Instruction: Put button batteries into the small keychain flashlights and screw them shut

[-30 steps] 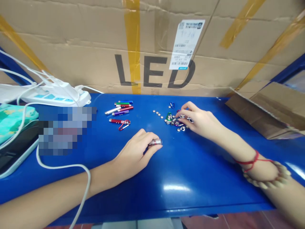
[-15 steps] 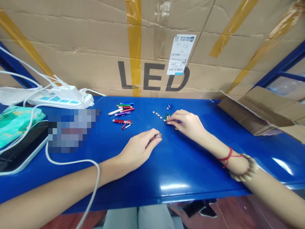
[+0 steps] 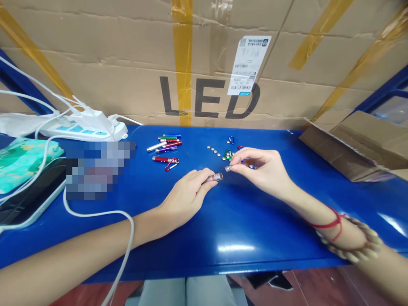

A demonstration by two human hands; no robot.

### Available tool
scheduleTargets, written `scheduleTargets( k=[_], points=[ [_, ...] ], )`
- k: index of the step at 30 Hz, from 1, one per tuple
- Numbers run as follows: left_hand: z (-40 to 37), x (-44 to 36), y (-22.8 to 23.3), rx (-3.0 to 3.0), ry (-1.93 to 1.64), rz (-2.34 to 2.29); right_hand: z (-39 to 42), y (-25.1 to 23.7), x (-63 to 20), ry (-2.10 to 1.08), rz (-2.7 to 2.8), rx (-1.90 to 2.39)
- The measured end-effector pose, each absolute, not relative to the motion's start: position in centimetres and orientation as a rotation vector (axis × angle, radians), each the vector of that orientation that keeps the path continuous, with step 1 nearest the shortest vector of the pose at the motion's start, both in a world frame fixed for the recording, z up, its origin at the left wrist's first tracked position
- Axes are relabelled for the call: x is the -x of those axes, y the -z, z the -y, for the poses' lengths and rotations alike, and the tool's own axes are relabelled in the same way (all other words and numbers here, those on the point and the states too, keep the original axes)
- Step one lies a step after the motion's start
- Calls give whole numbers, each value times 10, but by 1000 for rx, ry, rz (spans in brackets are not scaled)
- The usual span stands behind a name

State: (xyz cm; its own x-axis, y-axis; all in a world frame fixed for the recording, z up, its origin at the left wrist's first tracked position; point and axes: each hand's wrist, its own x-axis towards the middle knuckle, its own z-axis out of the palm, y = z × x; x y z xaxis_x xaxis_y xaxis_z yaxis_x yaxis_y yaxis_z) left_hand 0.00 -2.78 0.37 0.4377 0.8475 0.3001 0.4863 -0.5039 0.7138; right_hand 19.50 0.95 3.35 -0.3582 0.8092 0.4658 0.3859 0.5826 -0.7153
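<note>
My left hand (image 3: pixel 183 193) is closed around a small silver tube (image 3: pixel 219 177), its open end pointing right, toward my other hand. Thumb and fingers of my right hand (image 3: pixel 269 172) pinch a tiny silver piece (image 3: pixel 227 168) that looks like a button cell or a short stack of them; it is apart from the tube. Behind my right hand lie loose button cells (image 3: pixel 218 154), a green carabiner clip (image 3: pixel 227 154) and a blue carabiner clip (image 3: pixel 231 140). Several coloured mini flashlights (image 3: pixel 167 148) lie left of these, with a red mini flashlight (image 3: pixel 161 159) and its clip in front.
A white power strip (image 3: pixel 68 129) with cables, a green packet (image 3: pixel 25 163) and a phone (image 3: pixel 28 191) occupy the left. A white cable (image 3: pixel 95 216) crosses over my left forearm. An open cardboard box (image 3: pixel 338 159) stands right; a large carton (image 3: pixel 127 55) walls the back.
My right hand has lifted off the button cells and come toward me with a small silver piece pinched in it. In my left hand the tube's open end now points right, more exposed.
</note>
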Motion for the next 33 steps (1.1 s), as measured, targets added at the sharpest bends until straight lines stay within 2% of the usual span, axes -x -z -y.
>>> scheduleTargets(
  k=[7, 15, 24, 33],
  points=[
    [29, -1, -4, -2242, -867, -1136, -3, -36, -196, -795, 2034, 921],
    [32, 2, 2, -2384, -811, -1008, -3, -35, -199, -1306, 1945, 1013],
    [34, 1, 2, -2503, -785, -1144, 0, -31, -195, -1409, 1814, 1203],
    [33, 1, 5, -2452, -761, -1130, -8, -32, -199, -1669, 1755, 1319]
  ],
)
